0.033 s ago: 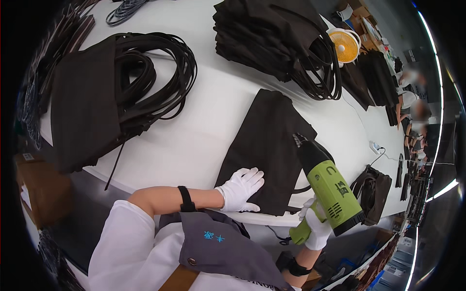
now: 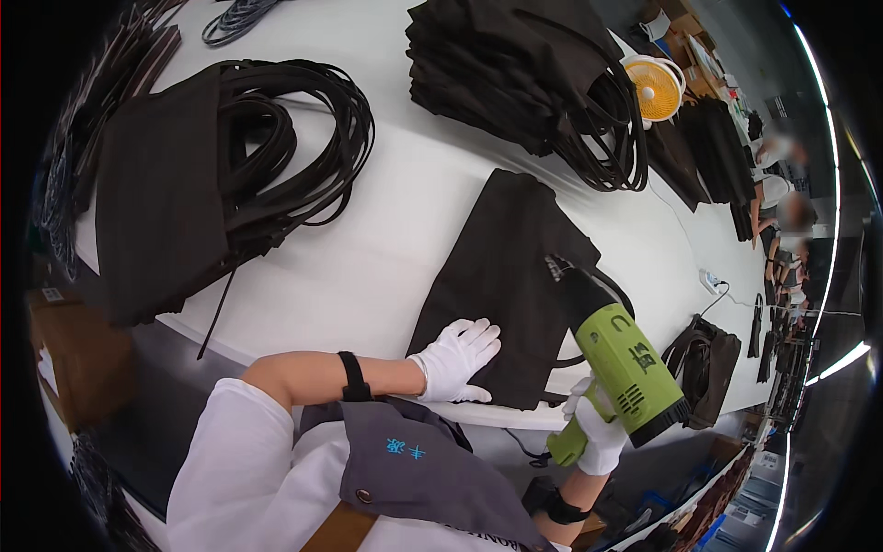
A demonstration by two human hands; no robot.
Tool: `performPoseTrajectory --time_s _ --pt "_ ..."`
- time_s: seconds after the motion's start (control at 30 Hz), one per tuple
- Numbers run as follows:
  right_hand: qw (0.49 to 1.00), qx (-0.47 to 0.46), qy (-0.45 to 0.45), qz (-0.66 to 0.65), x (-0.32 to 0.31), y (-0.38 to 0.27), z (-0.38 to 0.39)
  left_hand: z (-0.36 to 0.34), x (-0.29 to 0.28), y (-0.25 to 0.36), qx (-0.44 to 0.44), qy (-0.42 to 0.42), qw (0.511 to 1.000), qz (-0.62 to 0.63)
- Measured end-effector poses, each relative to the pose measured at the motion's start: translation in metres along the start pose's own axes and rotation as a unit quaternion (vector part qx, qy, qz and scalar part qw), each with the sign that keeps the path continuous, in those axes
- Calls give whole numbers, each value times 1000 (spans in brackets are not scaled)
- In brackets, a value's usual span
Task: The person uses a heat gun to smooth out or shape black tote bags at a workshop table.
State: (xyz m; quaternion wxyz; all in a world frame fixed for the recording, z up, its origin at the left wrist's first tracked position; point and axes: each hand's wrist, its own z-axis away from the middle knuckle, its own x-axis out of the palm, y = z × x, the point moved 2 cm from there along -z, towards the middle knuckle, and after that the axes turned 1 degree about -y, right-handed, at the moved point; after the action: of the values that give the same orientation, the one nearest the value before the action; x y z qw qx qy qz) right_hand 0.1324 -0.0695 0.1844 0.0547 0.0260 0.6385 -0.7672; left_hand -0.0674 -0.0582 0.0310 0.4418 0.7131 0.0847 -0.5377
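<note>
A dark brown-black fabric bag [image 2: 497, 285] lies flat on the white table in front of me, one strap showing at its right side. My left hand [image 2: 459, 361], in a white glove, rests flat on the bag's near left part with the fingers stretched out. In my right hand [image 2: 598, 428], also gloved, is the handle of a green heat gun [image 2: 625, 354] with a black nozzle. The nozzle tip is over the right part of the bag; whether it touches the cloth I cannot tell.
Stacks of dark bags with looped straps stand at the left [image 2: 161, 198] and the far side [image 2: 506, 74]. A yellow fan [image 2: 655, 90] sits beyond the far stack. A power strip [image 2: 709, 281] and another bag [image 2: 713, 377] lie to the right. A cardboard box [image 2: 83, 354] is lower left. People sit far right.
The heat gun's nozzle has shifted slightly to the left over the bag. My left hand and the bag have stayed in place.
</note>
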Motion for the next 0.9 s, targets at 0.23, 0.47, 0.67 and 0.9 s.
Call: performPoseTrajectory --time_s 0.23,0.47,0.67,0.9 --pt "990 55 -6 130 42 -15 -40 3 -4 11 71 -23 997 -2" --pt "982 36 -19 183 50 -19 -52 12 13 25 208 -87 970 -90" --pt "985 20 16 172 61 -33 -64 8 24 25 205 -98 969 -98" --pt "984 16 37 176 67 -38 -80 5 32 28 225 -96 962 -121"
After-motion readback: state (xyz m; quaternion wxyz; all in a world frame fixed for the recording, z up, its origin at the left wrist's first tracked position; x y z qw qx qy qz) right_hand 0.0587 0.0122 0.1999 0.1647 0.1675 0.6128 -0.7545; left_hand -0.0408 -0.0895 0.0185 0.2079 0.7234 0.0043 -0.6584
